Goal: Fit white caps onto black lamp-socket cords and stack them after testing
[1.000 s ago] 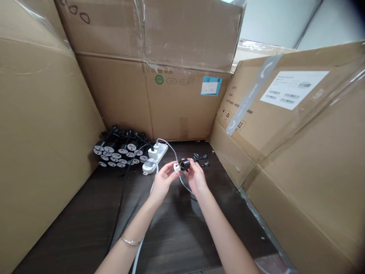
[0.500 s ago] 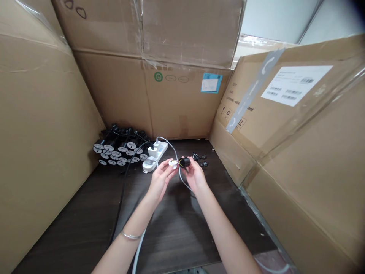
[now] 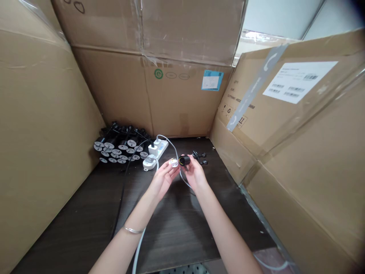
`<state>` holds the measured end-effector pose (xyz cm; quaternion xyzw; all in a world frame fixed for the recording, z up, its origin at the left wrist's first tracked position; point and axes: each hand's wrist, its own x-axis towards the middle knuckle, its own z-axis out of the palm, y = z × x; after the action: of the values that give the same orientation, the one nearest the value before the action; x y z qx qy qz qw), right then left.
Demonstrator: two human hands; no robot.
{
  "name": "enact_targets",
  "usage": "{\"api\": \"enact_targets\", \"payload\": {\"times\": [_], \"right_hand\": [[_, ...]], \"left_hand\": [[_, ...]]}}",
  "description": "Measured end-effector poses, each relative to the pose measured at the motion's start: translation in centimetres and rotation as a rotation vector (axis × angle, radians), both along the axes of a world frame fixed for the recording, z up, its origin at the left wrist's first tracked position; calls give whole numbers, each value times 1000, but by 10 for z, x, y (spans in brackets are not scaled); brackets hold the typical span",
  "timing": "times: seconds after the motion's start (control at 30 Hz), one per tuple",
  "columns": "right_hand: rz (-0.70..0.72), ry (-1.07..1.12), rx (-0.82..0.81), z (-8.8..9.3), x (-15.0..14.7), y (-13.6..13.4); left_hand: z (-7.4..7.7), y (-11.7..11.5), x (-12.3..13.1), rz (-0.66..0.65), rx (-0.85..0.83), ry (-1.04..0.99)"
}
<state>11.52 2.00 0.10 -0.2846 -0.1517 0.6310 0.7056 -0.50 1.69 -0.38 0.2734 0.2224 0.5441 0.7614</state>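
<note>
Head view: the two held pieces have parted slightly, and a narrow gap now shows where they sat together a moment ago. Well left of the grip lies a heap of black lamp sockets (image 3: 119, 146) with white discs, and a black cable (image 3: 123, 194) runs down just right of the heap. Just beyond the left hand (image 3: 163, 177) sits a white power strip (image 3: 159, 148) with plugs in it. That hand's fingertips pinch a white disc (image 3: 173, 163) in a narrow hold, while the right hand (image 3: 195, 175) closes around a black lamp socket (image 3: 184, 160), its open end toward the disc. Both pieces are held up over the dark table (image 3: 85, 213). A pale cable (image 3: 182, 179) passes under the grip, and small black connectors (image 3: 199, 156) lie beyond the right hand.
</note>
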Motion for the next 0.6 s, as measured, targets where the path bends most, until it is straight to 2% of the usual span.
{"api": "enact_targets", "payload": {"times": [0.27,0.6], "right_hand": [[1,-29,-6,1,0,-1],[-42,-96,-6,4,-2,-3]], "left_hand": [[1,-2,-1,-1,-14,-45],[3,-2,1,26,-19,15]]}}
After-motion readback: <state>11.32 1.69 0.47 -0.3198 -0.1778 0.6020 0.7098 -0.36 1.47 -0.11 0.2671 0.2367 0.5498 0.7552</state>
